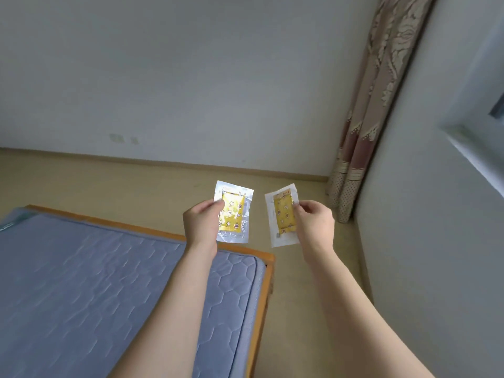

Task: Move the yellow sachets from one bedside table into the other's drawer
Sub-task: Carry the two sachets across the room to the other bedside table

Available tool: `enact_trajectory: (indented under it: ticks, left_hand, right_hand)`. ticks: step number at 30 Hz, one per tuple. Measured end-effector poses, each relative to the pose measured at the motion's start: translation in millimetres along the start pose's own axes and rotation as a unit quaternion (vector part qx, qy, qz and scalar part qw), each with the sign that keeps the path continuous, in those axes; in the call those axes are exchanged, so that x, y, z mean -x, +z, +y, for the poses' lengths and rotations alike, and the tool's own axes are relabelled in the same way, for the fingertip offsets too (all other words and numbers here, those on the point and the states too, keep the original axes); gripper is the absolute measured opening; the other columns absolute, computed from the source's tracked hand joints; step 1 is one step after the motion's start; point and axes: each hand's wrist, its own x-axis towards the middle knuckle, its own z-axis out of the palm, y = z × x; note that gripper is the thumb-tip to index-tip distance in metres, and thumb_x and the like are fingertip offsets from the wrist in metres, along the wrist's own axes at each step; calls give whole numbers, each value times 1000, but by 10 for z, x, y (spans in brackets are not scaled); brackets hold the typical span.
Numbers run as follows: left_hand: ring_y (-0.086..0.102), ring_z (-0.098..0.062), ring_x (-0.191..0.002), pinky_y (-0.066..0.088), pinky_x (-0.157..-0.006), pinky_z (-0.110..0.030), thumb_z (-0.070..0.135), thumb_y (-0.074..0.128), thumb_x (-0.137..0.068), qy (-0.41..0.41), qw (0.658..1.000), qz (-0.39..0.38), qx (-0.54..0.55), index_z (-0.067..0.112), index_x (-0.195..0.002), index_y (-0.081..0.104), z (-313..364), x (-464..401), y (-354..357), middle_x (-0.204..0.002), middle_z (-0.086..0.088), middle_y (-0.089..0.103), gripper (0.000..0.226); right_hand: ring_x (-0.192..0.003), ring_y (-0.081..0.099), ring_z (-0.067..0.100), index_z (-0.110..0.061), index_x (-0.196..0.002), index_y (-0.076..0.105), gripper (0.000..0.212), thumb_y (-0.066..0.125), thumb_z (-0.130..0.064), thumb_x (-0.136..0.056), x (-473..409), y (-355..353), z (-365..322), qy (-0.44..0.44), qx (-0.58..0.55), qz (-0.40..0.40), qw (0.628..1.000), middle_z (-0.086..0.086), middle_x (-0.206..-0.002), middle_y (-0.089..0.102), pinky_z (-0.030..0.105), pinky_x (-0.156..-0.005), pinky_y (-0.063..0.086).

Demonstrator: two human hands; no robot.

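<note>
While the left hand (201, 224) pinches one yellow sachet (233, 212), the right hand (313, 225) pinches another sachet (282, 218)

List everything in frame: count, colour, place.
sachets: 2, yellow in clear wrap, held up mid-frame, one per hand
mattress: 1, blue quilted, lower left
bed frame: 1, orange wood, around mattress
floor: 1, beige, behind the bed and right of it
wall: 1, pale grey, top
curtain: 1, beige-pink patterned, upper right
left hand: 1, pinches left sachet
right hand: 1, pinches right sachet
</note>
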Motion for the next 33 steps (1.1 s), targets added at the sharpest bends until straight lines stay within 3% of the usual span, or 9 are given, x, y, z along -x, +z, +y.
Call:
enact_trajectory:
  ticks: [3, 5, 8, 14, 17, 20, 24, 30, 33]
  left_hand:
    - [56, -11, -71, 44, -62, -19, 10, 73, -84, -10, 1000, -24, 4, 22, -72, 67, -36, -450, 747, -78, 5, 65, 18]
    - [59, -17, -76, 49, -72, -27, 9, 74, -82, -15, 999, -36, 17, 20, -74, 69, -41, -778, 1249, -82, 1, 68, 15]
    - [62, -22, -82, 53, -84, -40, 10, 74, -80, -22, 999, -44, 15, 20, -75, 71, 53, -1240, 1975, -87, -2, 70, 12]
    - [65, -17, -85, 51, -84, -34, 13, 74, -82, 2, 1000, -23, 12, 22, -86, 73, 375, -2199, 2935, -91, 3, 74, 10]
    - [63, -13, -83, 49, -80, -28, 12, 74, -82, 5, 1000, 12, 18, 24, -83, 73, 424, -2710, 3160, -89, 6, 73, 11]
    - [60, -11, -77, 46, -69, -20, 11, 74, -83, 5, 998, 47, 36, 22, -82, 72, 441, -3291, 3330, -85, 5, 70, 11]
    - [59, -11, -71, 47, -67, -23, 10, 73, -83, 6, 995, 80, 57, 20, -80, 72, 480, -4125, 3512, -79, 6, 69, 11]
    - [63, -12, -65, 50, -68, -27, 10, 73, -82, -1, 987, 118, 110, 17, -79, 74, 764, -5385, 3650, -69, 8, 70, 8]
    - [63, -14, -63, 50, -71, -30, 8, 73, -82, -9, 980, 143, 139, 19, -74, 72, 881, -5905, 3665, -65, 9, 70, 14]
  right_hand:
    - [-70, 63, 21, -12, -82, 68, 21, 51, -18, -91, -777, -89, -2, -1, 12, 26, 1000, 2, -86, 72, 24, -56, 42]
    - [-64, 56, 13, -15, -83, 70, 21, 51, -18, -91, -1338, -105, -14, -3, 10, 31, 999, -2, -82, 71, 23, -54, 41]
    - [-63, 55, 12, -15, -85, 72, 22, 51, -19, -91, -2185, -114, -104, 0, 9, 32, 999, -6, -74, 67, 22, -53, 40]
    - [-61, 49, 16, -8, -81, 69, 22, 51, -17, -88, -3684, 96, -491, -21, 7, 25, 999, 3, -73, 67, 23, -51, 37]
    - [-72, 56, 36, 1, -89, 67, 24, 51, -18, -89, -4271, 436, -654, -47, 5, 8, 999, 16, -89, 69, 26, -56, 34]
    - [-78, 55, 38, 3, -88, 65, 25, 52, -18, -90, -4791, 871, -771, -60, 2, -5, 998, 19, -82, 67, 27, -57, 33]
    - [-60, 39, 17, 0, -84, 64, 23, 52, -18, -90, -5493, 1599, -990, -79, 14, -43, 996, 20, -75, 60, 29, -55, 32]
    - [-59, 28, 16, 9, -79, 52, 26, 52, -15, -88, -6417, 2612, -1626, -134, -9, -141, 981, 6, -63, 35, 29, -57, 23]
    - [-61, 32, 15, 8, -83, 53, 27, 53, -18, -87, -6859, 3139, -1895, -141, -19, -164, 976, 3, -64, 39, 29, -60, 27]
